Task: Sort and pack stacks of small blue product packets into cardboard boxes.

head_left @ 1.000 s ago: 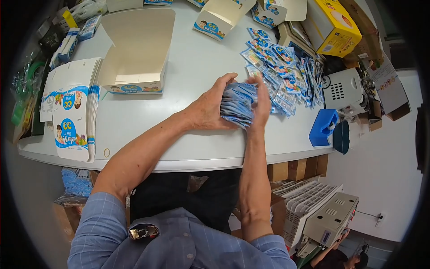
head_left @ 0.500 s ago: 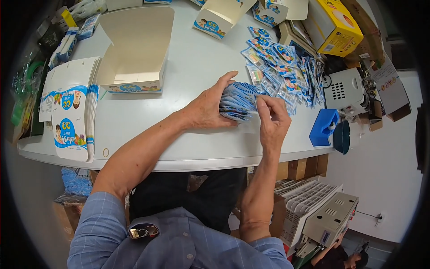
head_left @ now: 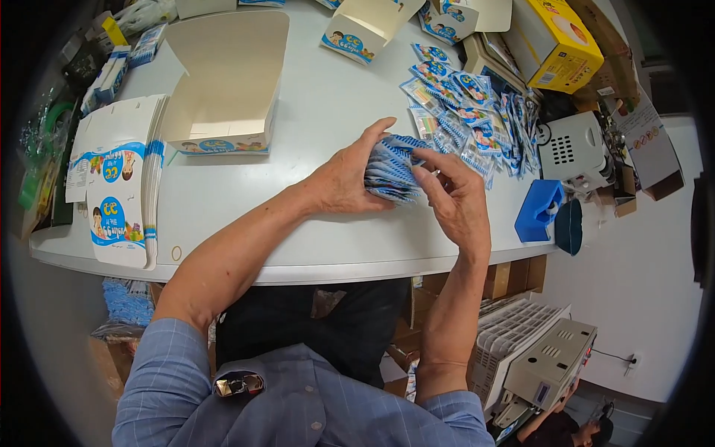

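Observation:
My left hand (head_left: 345, 177) is wrapped round a thick stack of small blue-and-white sachets (head_left: 389, 173), thumb along the far side and fingers underneath. It holds the stack just above the white table. At the stack's right edge, the thumb and forefinger of my right hand (head_left: 456, 190) close on the sachet edges; how many they pinch is hidden. Beyond my right hand lies a loose heap of the same sachets (head_left: 473, 112), with printed fronts and some clear backs. An open white carton (head_left: 216, 119) with a blue printed front stands left of my hands, its lid raised.
Flat printed cartons (head_left: 119, 186) are stacked at the left. Small open boxes (head_left: 365, 33) stand at the far side, a yellow box (head_left: 562, 45) at the far right. A blue plastic holder (head_left: 538, 212) sits by the right edge. A rubber band (head_left: 176, 253) lies near the front edge.
My right hand has shifted slightly, its wrist swinging right and its fingertips moving further over the stack's right edge. My left hand and the stack have stayed in place.

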`<state>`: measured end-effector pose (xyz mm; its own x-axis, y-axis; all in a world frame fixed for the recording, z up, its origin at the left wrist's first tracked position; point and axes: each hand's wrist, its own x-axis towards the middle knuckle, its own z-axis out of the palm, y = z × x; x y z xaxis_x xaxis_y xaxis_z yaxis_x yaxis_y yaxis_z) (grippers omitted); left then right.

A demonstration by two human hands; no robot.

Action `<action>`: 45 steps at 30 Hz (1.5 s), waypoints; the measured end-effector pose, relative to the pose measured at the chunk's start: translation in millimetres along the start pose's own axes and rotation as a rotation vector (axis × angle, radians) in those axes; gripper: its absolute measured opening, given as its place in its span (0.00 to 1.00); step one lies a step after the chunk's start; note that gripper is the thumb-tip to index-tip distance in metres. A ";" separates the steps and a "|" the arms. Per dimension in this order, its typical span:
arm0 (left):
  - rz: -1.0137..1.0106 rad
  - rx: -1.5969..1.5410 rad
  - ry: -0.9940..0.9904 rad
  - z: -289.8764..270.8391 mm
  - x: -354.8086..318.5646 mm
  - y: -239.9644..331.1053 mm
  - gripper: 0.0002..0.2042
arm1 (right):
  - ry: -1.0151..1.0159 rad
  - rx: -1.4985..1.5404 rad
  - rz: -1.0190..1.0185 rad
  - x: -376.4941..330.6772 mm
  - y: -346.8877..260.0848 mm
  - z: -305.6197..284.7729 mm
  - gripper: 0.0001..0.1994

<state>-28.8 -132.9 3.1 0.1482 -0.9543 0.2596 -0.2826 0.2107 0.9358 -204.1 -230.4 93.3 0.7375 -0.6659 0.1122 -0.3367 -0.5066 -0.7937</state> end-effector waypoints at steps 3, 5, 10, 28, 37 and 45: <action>-0.051 -0.053 -0.024 -1.9 0.2 2.4 0.60 | 0.002 -0.017 -0.017 2.3 -0.3 0.4 0.11; -0.025 -0.030 -0.014 0.0 0.9 -0.3 0.60 | 0.000 -0.031 -0.038 6.2 3.0 1.4 0.11; 0.007 -0.013 -0.003 1.2 0.4 -3.4 0.60 | 0.028 0.078 -0.020 8.8 6.3 7.3 0.10; -0.026 -0.031 0.005 -0.5 1.5 4.1 0.60 | 0.292 0.827 0.173 -13.7 57.4 33.7 0.09; -0.089 -0.071 -0.018 0.1 3.6 0.1 0.53 | 0.492 0.547 0.037 -7.3 66.0 51.7 0.24; 0.107 -0.036 0.077 1.9 0.0 -10.1 0.56 | 0.054 1.110 0.041 -2.3 46.0 79.4 0.41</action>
<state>-27.8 -135.4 -6.8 0.1915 -0.9073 0.3743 -0.2666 0.3190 0.9095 -174.8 -208.8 9.1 0.7022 -0.7077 0.0778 0.3706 0.2701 -0.8886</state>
